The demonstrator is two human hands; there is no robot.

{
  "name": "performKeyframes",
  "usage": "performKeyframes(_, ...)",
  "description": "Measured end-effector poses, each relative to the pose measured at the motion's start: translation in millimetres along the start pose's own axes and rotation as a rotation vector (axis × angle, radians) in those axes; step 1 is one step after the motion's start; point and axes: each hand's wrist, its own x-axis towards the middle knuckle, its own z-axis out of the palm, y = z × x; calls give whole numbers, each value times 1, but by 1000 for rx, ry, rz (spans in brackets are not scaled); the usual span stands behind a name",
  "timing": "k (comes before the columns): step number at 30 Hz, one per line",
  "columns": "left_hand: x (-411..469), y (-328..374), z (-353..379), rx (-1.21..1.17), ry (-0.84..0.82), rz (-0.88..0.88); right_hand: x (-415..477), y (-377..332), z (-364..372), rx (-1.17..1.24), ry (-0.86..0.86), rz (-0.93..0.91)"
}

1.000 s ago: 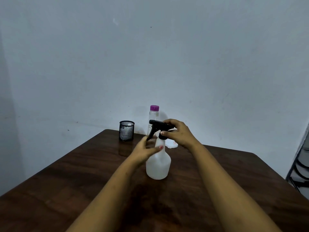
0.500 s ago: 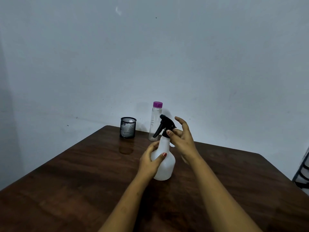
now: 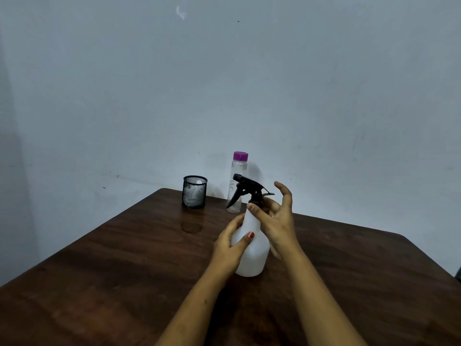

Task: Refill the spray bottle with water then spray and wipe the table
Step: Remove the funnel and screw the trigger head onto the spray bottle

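Head view: the bench (image 3: 99,283) is seen from its near side. Its far edge lies just short of the wall (image 3: 324,96), with rounded far corners at the left and right. Broad stretches of bench surface are seen to the left and right of the arms.

The spray bottle (image 3: 252,258) stands upright at mid-bench. Its body is gripped by the left hand (image 3: 230,245), thumb across the front. Its neck, under the trigger head (image 3: 245,188), is pinched by the right hand (image 3: 277,221), with the forefinger lifted free.

Behind it, near the far edge, a water bottle (image 3: 237,196) with a purple cap (image 3: 240,156) is partly hidden by the trigger head. A mesh cup (image 3: 194,192) stands left of that, apart from it.

The bench is dark, glossy grained wood. The spray bottle is milky plastic, its trigger head black. The water bottle is clear, and the cup is black wire mesh.
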Motion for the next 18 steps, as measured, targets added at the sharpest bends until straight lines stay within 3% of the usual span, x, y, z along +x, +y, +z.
performKeyframes(9,5,-5,1,19,-18,18,4,6,9,2,36,21)
performKeyframes(18,4,-3,1,-27,-30,11,1,10,1,104,-45,40)
